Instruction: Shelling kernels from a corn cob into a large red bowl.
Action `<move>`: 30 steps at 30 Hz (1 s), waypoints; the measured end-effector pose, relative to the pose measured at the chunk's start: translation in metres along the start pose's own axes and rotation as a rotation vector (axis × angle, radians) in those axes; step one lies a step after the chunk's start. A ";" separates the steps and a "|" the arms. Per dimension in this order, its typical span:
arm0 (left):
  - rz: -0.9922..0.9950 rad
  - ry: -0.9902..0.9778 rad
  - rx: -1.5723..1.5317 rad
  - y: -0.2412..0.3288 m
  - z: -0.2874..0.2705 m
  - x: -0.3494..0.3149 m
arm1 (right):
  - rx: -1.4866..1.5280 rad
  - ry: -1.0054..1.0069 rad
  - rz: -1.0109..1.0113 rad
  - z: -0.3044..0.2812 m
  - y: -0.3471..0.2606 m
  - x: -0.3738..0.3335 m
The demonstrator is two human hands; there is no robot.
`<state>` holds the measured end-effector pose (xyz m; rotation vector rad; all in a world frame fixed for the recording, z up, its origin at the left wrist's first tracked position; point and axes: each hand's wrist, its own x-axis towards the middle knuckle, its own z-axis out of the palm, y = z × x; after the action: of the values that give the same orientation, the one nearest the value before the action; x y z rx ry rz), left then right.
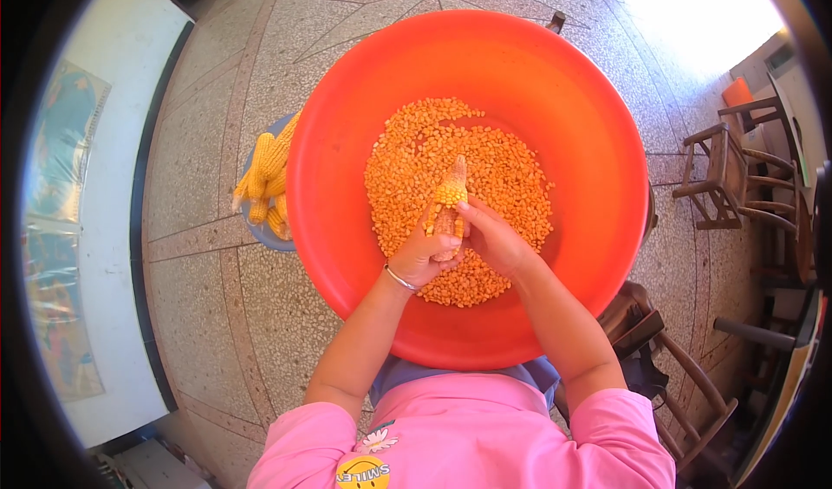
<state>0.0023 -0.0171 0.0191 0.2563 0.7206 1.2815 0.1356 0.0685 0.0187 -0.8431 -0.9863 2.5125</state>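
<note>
A corn cob (pixel 451 194) is held between my two hands over a large red-orange basin (pixel 576 99). Yellow kernels cover its middle, while other stretches are bare and pale. My left hand (pixel 420 257), with a silver bangle at the wrist, grips the lower part with fingers closed. Against the cob's right side, my right hand (pixel 494 239) presses with its thumb near the remaining kernels; its fingers are partly hidden. Beneath both hands, loose orange-yellow corn kernels (pixel 498 164) lie heaped on the basin's bottom.
Left of the basin, a blue container (pixel 282 243) holds several whole corn cobs (pixel 266 173). Wooden chairs (pixel 718 173) stand at the right, with another dark chair (pixel 667 359) near my right elbow. The floor (pixel 277 316) is speckled stone; a white wall (pixel 121 186) runs along the left.
</note>
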 end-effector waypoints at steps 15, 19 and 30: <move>0.047 0.087 0.472 0.000 0.011 0.000 | -0.237 -0.069 -0.173 0.012 -0.004 -0.005; 0.020 0.088 0.357 -0.007 0.007 0.001 | -0.221 -0.023 -0.126 0.015 0.000 -0.005; 0.003 0.101 0.262 -0.008 0.011 -0.001 | -0.292 0.072 -0.004 0.014 -0.004 -0.009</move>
<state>0.0149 -0.0179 0.0232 0.4075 0.9765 1.2085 0.1348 0.0600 0.0334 -1.0034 -1.3493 2.3495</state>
